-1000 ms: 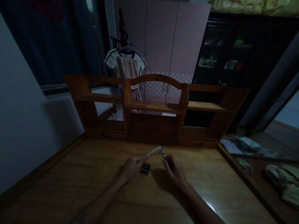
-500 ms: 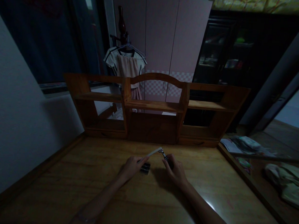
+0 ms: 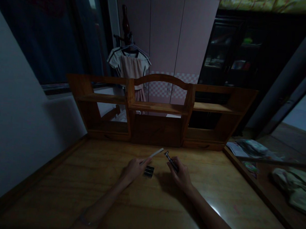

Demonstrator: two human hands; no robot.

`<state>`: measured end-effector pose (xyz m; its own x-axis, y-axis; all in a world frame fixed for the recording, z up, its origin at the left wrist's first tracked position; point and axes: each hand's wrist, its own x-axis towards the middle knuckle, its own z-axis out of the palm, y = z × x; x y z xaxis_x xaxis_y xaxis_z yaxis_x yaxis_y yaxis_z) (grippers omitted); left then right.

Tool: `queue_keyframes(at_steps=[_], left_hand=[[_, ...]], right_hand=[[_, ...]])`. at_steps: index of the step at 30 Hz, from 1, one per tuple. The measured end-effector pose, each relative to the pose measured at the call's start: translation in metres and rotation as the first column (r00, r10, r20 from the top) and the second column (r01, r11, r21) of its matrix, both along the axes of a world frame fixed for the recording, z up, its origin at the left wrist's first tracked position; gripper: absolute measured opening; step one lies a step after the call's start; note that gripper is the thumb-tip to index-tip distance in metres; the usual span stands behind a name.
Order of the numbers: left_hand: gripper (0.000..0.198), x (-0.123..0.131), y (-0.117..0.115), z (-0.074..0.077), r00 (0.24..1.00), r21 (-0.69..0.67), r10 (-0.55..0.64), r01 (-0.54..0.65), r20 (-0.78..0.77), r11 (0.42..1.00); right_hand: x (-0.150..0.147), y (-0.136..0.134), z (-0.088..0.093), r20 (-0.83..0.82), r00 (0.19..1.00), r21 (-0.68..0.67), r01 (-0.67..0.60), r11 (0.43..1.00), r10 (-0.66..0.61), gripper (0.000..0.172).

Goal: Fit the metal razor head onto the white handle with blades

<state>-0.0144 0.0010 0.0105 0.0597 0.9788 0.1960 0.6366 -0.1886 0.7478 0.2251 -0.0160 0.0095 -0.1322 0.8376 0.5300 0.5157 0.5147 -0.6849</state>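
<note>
My left hand (image 3: 133,169) is closed around a slim white toothbrush (image 3: 156,152), whose far end points up and to the right. Its bristles are too dark and small to make out. In my right hand (image 3: 181,174) is a razor (image 3: 171,161) with a dark handle and a shiny metal head, tilted up and to the left. A small gap separates the razor's head from the toothbrush's tip. Just right of my left fingers, a small black case with ridged sections (image 3: 148,171) lies on the wooden desk (image 3: 109,183).
A wooden shelf unit (image 3: 158,109) stands along the desk's far edge. Past the right edge lie papers (image 3: 245,148) and a pale cloth bundle (image 3: 295,186). Clothes (image 3: 131,64) hang behind the shelf, before a pink wardrobe (image 3: 165,37). A white wall (image 3: 12,128) borders the left.
The toothbrush tip has moved slightly left, off the razor's head that it met before. My right hand and the razor have barely shifted; the black case stays put.
</note>
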Motion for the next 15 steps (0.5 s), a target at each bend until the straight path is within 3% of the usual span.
queue_keyframes(at_steps=[9,15], left_hand=[[0.057,0.0039,-0.0022,-0.0047,0.988,0.014,-0.125,0.124,0.087,0.992],[0.054,-0.0002,0.0008,-0.005,0.994,0.025,-0.102,0.101,0.051,0.995]], right_hand=[[0.0017,0.0001,0.0001,0.012,1.0,-0.027,-0.02,0.999,0.02,0.019],[0.0018,-0.003,0.0045,-0.004,0.999,-0.033,-0.037,0.999,0.037,0.018]])
